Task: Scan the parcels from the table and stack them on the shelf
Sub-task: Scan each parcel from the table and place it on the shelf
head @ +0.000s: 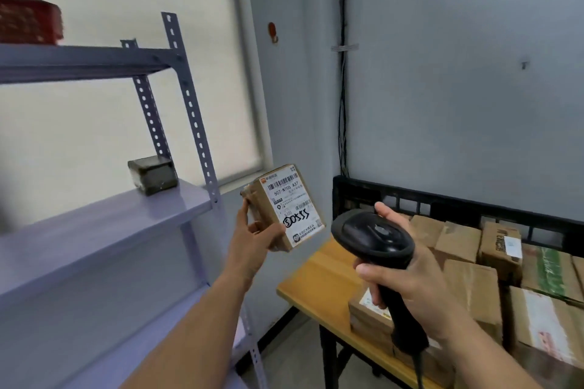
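My left hand [252,235] grips a small brown cardboard parcel [286,205] in the air, its white barcode label facing me. My right hand [407,275] holds a black handheld barcode scanner [376,240] by its handle, the scanner head just right of the parcel and a short gap away. Several more brown parcels [474,281] lie on the wooden table [319,278] at the right. The grey-purple metal shelf [104,224] stands at the left, with one small dark parcel [153,175] on its middle board.
A red box [30,19] sits on the shelf's top board. A black metal rail [442,202] runs behind the table against the grey wall. Cables hang down the wall corner. A window with a light blind is behind the shelf.
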Tool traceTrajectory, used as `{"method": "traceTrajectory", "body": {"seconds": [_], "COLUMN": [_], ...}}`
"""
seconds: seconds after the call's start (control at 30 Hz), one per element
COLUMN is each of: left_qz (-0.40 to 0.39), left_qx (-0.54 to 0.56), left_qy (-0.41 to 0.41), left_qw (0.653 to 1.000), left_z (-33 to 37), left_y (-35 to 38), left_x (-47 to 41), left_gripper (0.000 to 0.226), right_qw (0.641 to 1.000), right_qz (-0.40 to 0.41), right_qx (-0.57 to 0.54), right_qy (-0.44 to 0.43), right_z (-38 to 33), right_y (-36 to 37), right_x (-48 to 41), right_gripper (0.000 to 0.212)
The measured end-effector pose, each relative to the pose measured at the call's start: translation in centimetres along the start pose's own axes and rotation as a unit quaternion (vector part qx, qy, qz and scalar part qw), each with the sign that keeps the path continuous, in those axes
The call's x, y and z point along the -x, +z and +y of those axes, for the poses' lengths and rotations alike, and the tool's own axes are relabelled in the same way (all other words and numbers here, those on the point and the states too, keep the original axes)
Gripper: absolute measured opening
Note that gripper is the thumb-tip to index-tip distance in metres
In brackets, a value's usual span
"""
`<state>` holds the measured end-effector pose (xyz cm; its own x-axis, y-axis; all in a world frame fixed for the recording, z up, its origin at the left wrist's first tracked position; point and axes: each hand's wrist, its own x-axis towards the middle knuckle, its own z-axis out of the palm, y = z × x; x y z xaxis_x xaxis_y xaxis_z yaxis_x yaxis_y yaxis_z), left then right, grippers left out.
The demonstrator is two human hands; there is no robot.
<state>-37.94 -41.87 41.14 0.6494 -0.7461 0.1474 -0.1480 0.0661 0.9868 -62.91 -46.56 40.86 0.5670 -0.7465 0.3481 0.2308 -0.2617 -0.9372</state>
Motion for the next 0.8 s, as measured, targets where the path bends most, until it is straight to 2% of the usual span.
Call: {"method": "traceTrajectory", "body": {"seconds": [0.23, 0.43, 0.6, 0.8], "left_qz": [0.101, 0.181, 0.232, 0.237], "left_qx": [0.025, -0.020, -0.068, -0.195], "left_qy": [0.028, 0.013, -0.008, -0.033], "left_qw": [0.994, 0.983, 0.970, 0.951], "left_z": [2.4, 3.1, 2.4, 0.7], "left_y": [-10.1, -20.6, -27.8, -32.2], "left_x": [-2.8, -6.3, -8.9, -11.6], "left_gripper": [0.077, 0.081, 0.086, 0.084], "right_qw": [0.998, 0.995, 0.994, 0.993], "right_qz": [-0.057, -0.090, -0.098, -0.110], "right_qx": [-0.030, -0.033, -0.030, -0.038], "right_qy": [-0.021, -0.020, -0.024, -0.023], "right_z": [0.2, 1.7, 2.9, 4.4], "right_y": [8.1, 16.1, 21.9, 27.1], "right_x": [-5.6, -10.9, -14.5, -17.8], "right_gripper": [0.091, 0.090, 0.088, 0.086]}}
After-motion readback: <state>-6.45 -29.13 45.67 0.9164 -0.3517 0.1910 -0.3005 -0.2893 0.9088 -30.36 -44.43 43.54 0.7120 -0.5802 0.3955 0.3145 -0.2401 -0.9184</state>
